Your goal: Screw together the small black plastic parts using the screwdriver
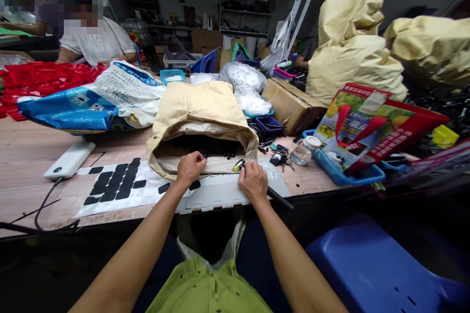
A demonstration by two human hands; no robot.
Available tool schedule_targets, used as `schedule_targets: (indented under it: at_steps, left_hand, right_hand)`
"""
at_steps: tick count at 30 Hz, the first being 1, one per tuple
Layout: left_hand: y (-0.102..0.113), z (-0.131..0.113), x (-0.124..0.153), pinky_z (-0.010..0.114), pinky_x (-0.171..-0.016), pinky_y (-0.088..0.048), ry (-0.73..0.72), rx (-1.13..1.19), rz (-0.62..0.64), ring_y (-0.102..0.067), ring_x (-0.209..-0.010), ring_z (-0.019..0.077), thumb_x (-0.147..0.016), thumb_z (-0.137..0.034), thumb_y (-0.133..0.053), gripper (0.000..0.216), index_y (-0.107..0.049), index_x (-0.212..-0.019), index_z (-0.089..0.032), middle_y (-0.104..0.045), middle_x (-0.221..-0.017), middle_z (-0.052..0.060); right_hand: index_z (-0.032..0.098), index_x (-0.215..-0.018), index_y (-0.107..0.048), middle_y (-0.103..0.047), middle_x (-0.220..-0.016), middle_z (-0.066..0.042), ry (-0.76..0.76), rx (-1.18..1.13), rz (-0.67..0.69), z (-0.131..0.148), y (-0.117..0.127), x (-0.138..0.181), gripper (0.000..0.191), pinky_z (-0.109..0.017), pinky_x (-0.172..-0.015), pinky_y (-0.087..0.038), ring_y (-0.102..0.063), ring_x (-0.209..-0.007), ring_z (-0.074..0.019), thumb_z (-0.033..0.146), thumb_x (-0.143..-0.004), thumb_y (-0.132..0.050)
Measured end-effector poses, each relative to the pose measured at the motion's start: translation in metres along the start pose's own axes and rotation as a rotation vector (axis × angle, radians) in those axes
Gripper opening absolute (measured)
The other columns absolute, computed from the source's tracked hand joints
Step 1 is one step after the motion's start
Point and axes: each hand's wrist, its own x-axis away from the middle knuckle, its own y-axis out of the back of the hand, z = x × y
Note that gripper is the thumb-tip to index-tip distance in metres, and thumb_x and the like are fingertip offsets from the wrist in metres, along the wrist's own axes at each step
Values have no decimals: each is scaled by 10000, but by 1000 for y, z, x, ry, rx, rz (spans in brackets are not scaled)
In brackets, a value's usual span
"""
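A tan paper sack [205, 107] lies on its side on the wooden table [25, 156], its open mouth facing me with small black parts inside. My left hand [190, 167] is closed at the sack's lower lip, fingers curled over something I cannot make out. My right hand [252, 180] is closed just right of the mouth, pinching a small silver and yellow-green object [238, 165]. Under both hands lies a white sheet [223, 193]. To the left a backing sheet with several black square pads [113, 185] is spread flat.
A white power bank [69, 159] with a cable lies at left. A blue and white woven bag [91, 100], a cardboard box [290, 102], a blue basket [341, 168] with a red printed bag, keys and a small jar [306, 150] crowd the table. Two people sit far left.
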Motion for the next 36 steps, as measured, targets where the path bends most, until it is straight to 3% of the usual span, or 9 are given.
schedule_targets:
  at_steps: [3,6,10,14,17,20,24,29,36]
  left_hand:
    - [-1,2,8,286,-725,-447,-30,40,-42,-676,-819,211,-827,-425,-664,198,-700,-847,-232,-745,-829,35]
    - [-4,-4,1,320,-743,-462,60,-13,-72,-682,-897,263,-846,-537,-640,331,-704,-894,-216,-752,-921,95]
    - [-4,-13,-14,353,-740,-459,144,-107,40,-680,-968,322,-781,-479,-700,293,-730,-915,-220,-746,-1047,135]
    - [-4,-10,-2,312,-739,-447,-84,-13,61,-666,-913,250,-806,-349,-673,181,-725,-930,-228,-739,-958,67]
    - [-13,-3,24,282,-735,-444,-299,135,112,-639,-840,194,-821,-339,-692,177,-709,-950,-219,-719,-911,28]
    - [-28,2,49,289,-762,-444,-403,179,156,-616,-853,194,-816,-348,-735,190,-708,-949,-214,-698,-906,27]
    - [-41,7,59,322,-814,-441,-467,151,109,-602,-890,215,-812,-353,-767,208,-717,-961,-216,-684,-901,34]
    - [-42,8,57,327,-806,-447,-488,145,63,-598,-855,204,-823,-317,-762,181,-735,-970,-214,-665,-884,30]
    - [-42,5,60,320,-811,-457,-471,202,29,-607,-862,195,-838,-269,-745,188,-716,-1019,-224,-659,-896,20]
  right_hand:
    - [202,-1052,-619,-613,-1042,-91,-1,7,-4,1,1,0,162,-342,-784,-306,-503,-972,-246,296,-966,-519]
    - [199,-1053,-619,-610,-1040,-92,1,9,-6,1,1,0,168,-339,-783,-305,-501,-974,-247,300,-973,-511]
    - [195,-1053,-622,-612,-1046,-95,-3,3,3,1,1,0,168,-333,-781,-304,-501,-977,-246,296,-968,-518]
    - [202,-1052,-630,-619,-1052,-90,-22,-17,-7,1,2,0,170,-335,-781,-307,-507,-977,-245,305,-955,-535]
    - [197,-1046,-637,-623,-1051,-95,-59,-16,-29,2,3,0,187,-339,-782,-309,-508,-985,-253,324,-948,-541]
    - [189,-1013,-646,-630,-1036,-100,-92,-1,-42,4,5,3,195,-348,-786,-309,-509,-987,-259,344,-941,-552]
    - [184,-1029,-661,-640,-1035,-101,-108,-7,-30,2,8,10,199,-349,-799,-316,-513,-988,-259,335,-919,-593]
    - [191,-1051,-683,-649,-1032,-89,-97,-82,39,-8,14,12,165,-333,-803,-345,-537,-977,-239,247,-935,-580]
    - [188,-1123,-675,-671,-1044,-86,10,-513,-27,-8,34,31,243,-300,-864,-458,-619,-979,-208,238,-994,-475]
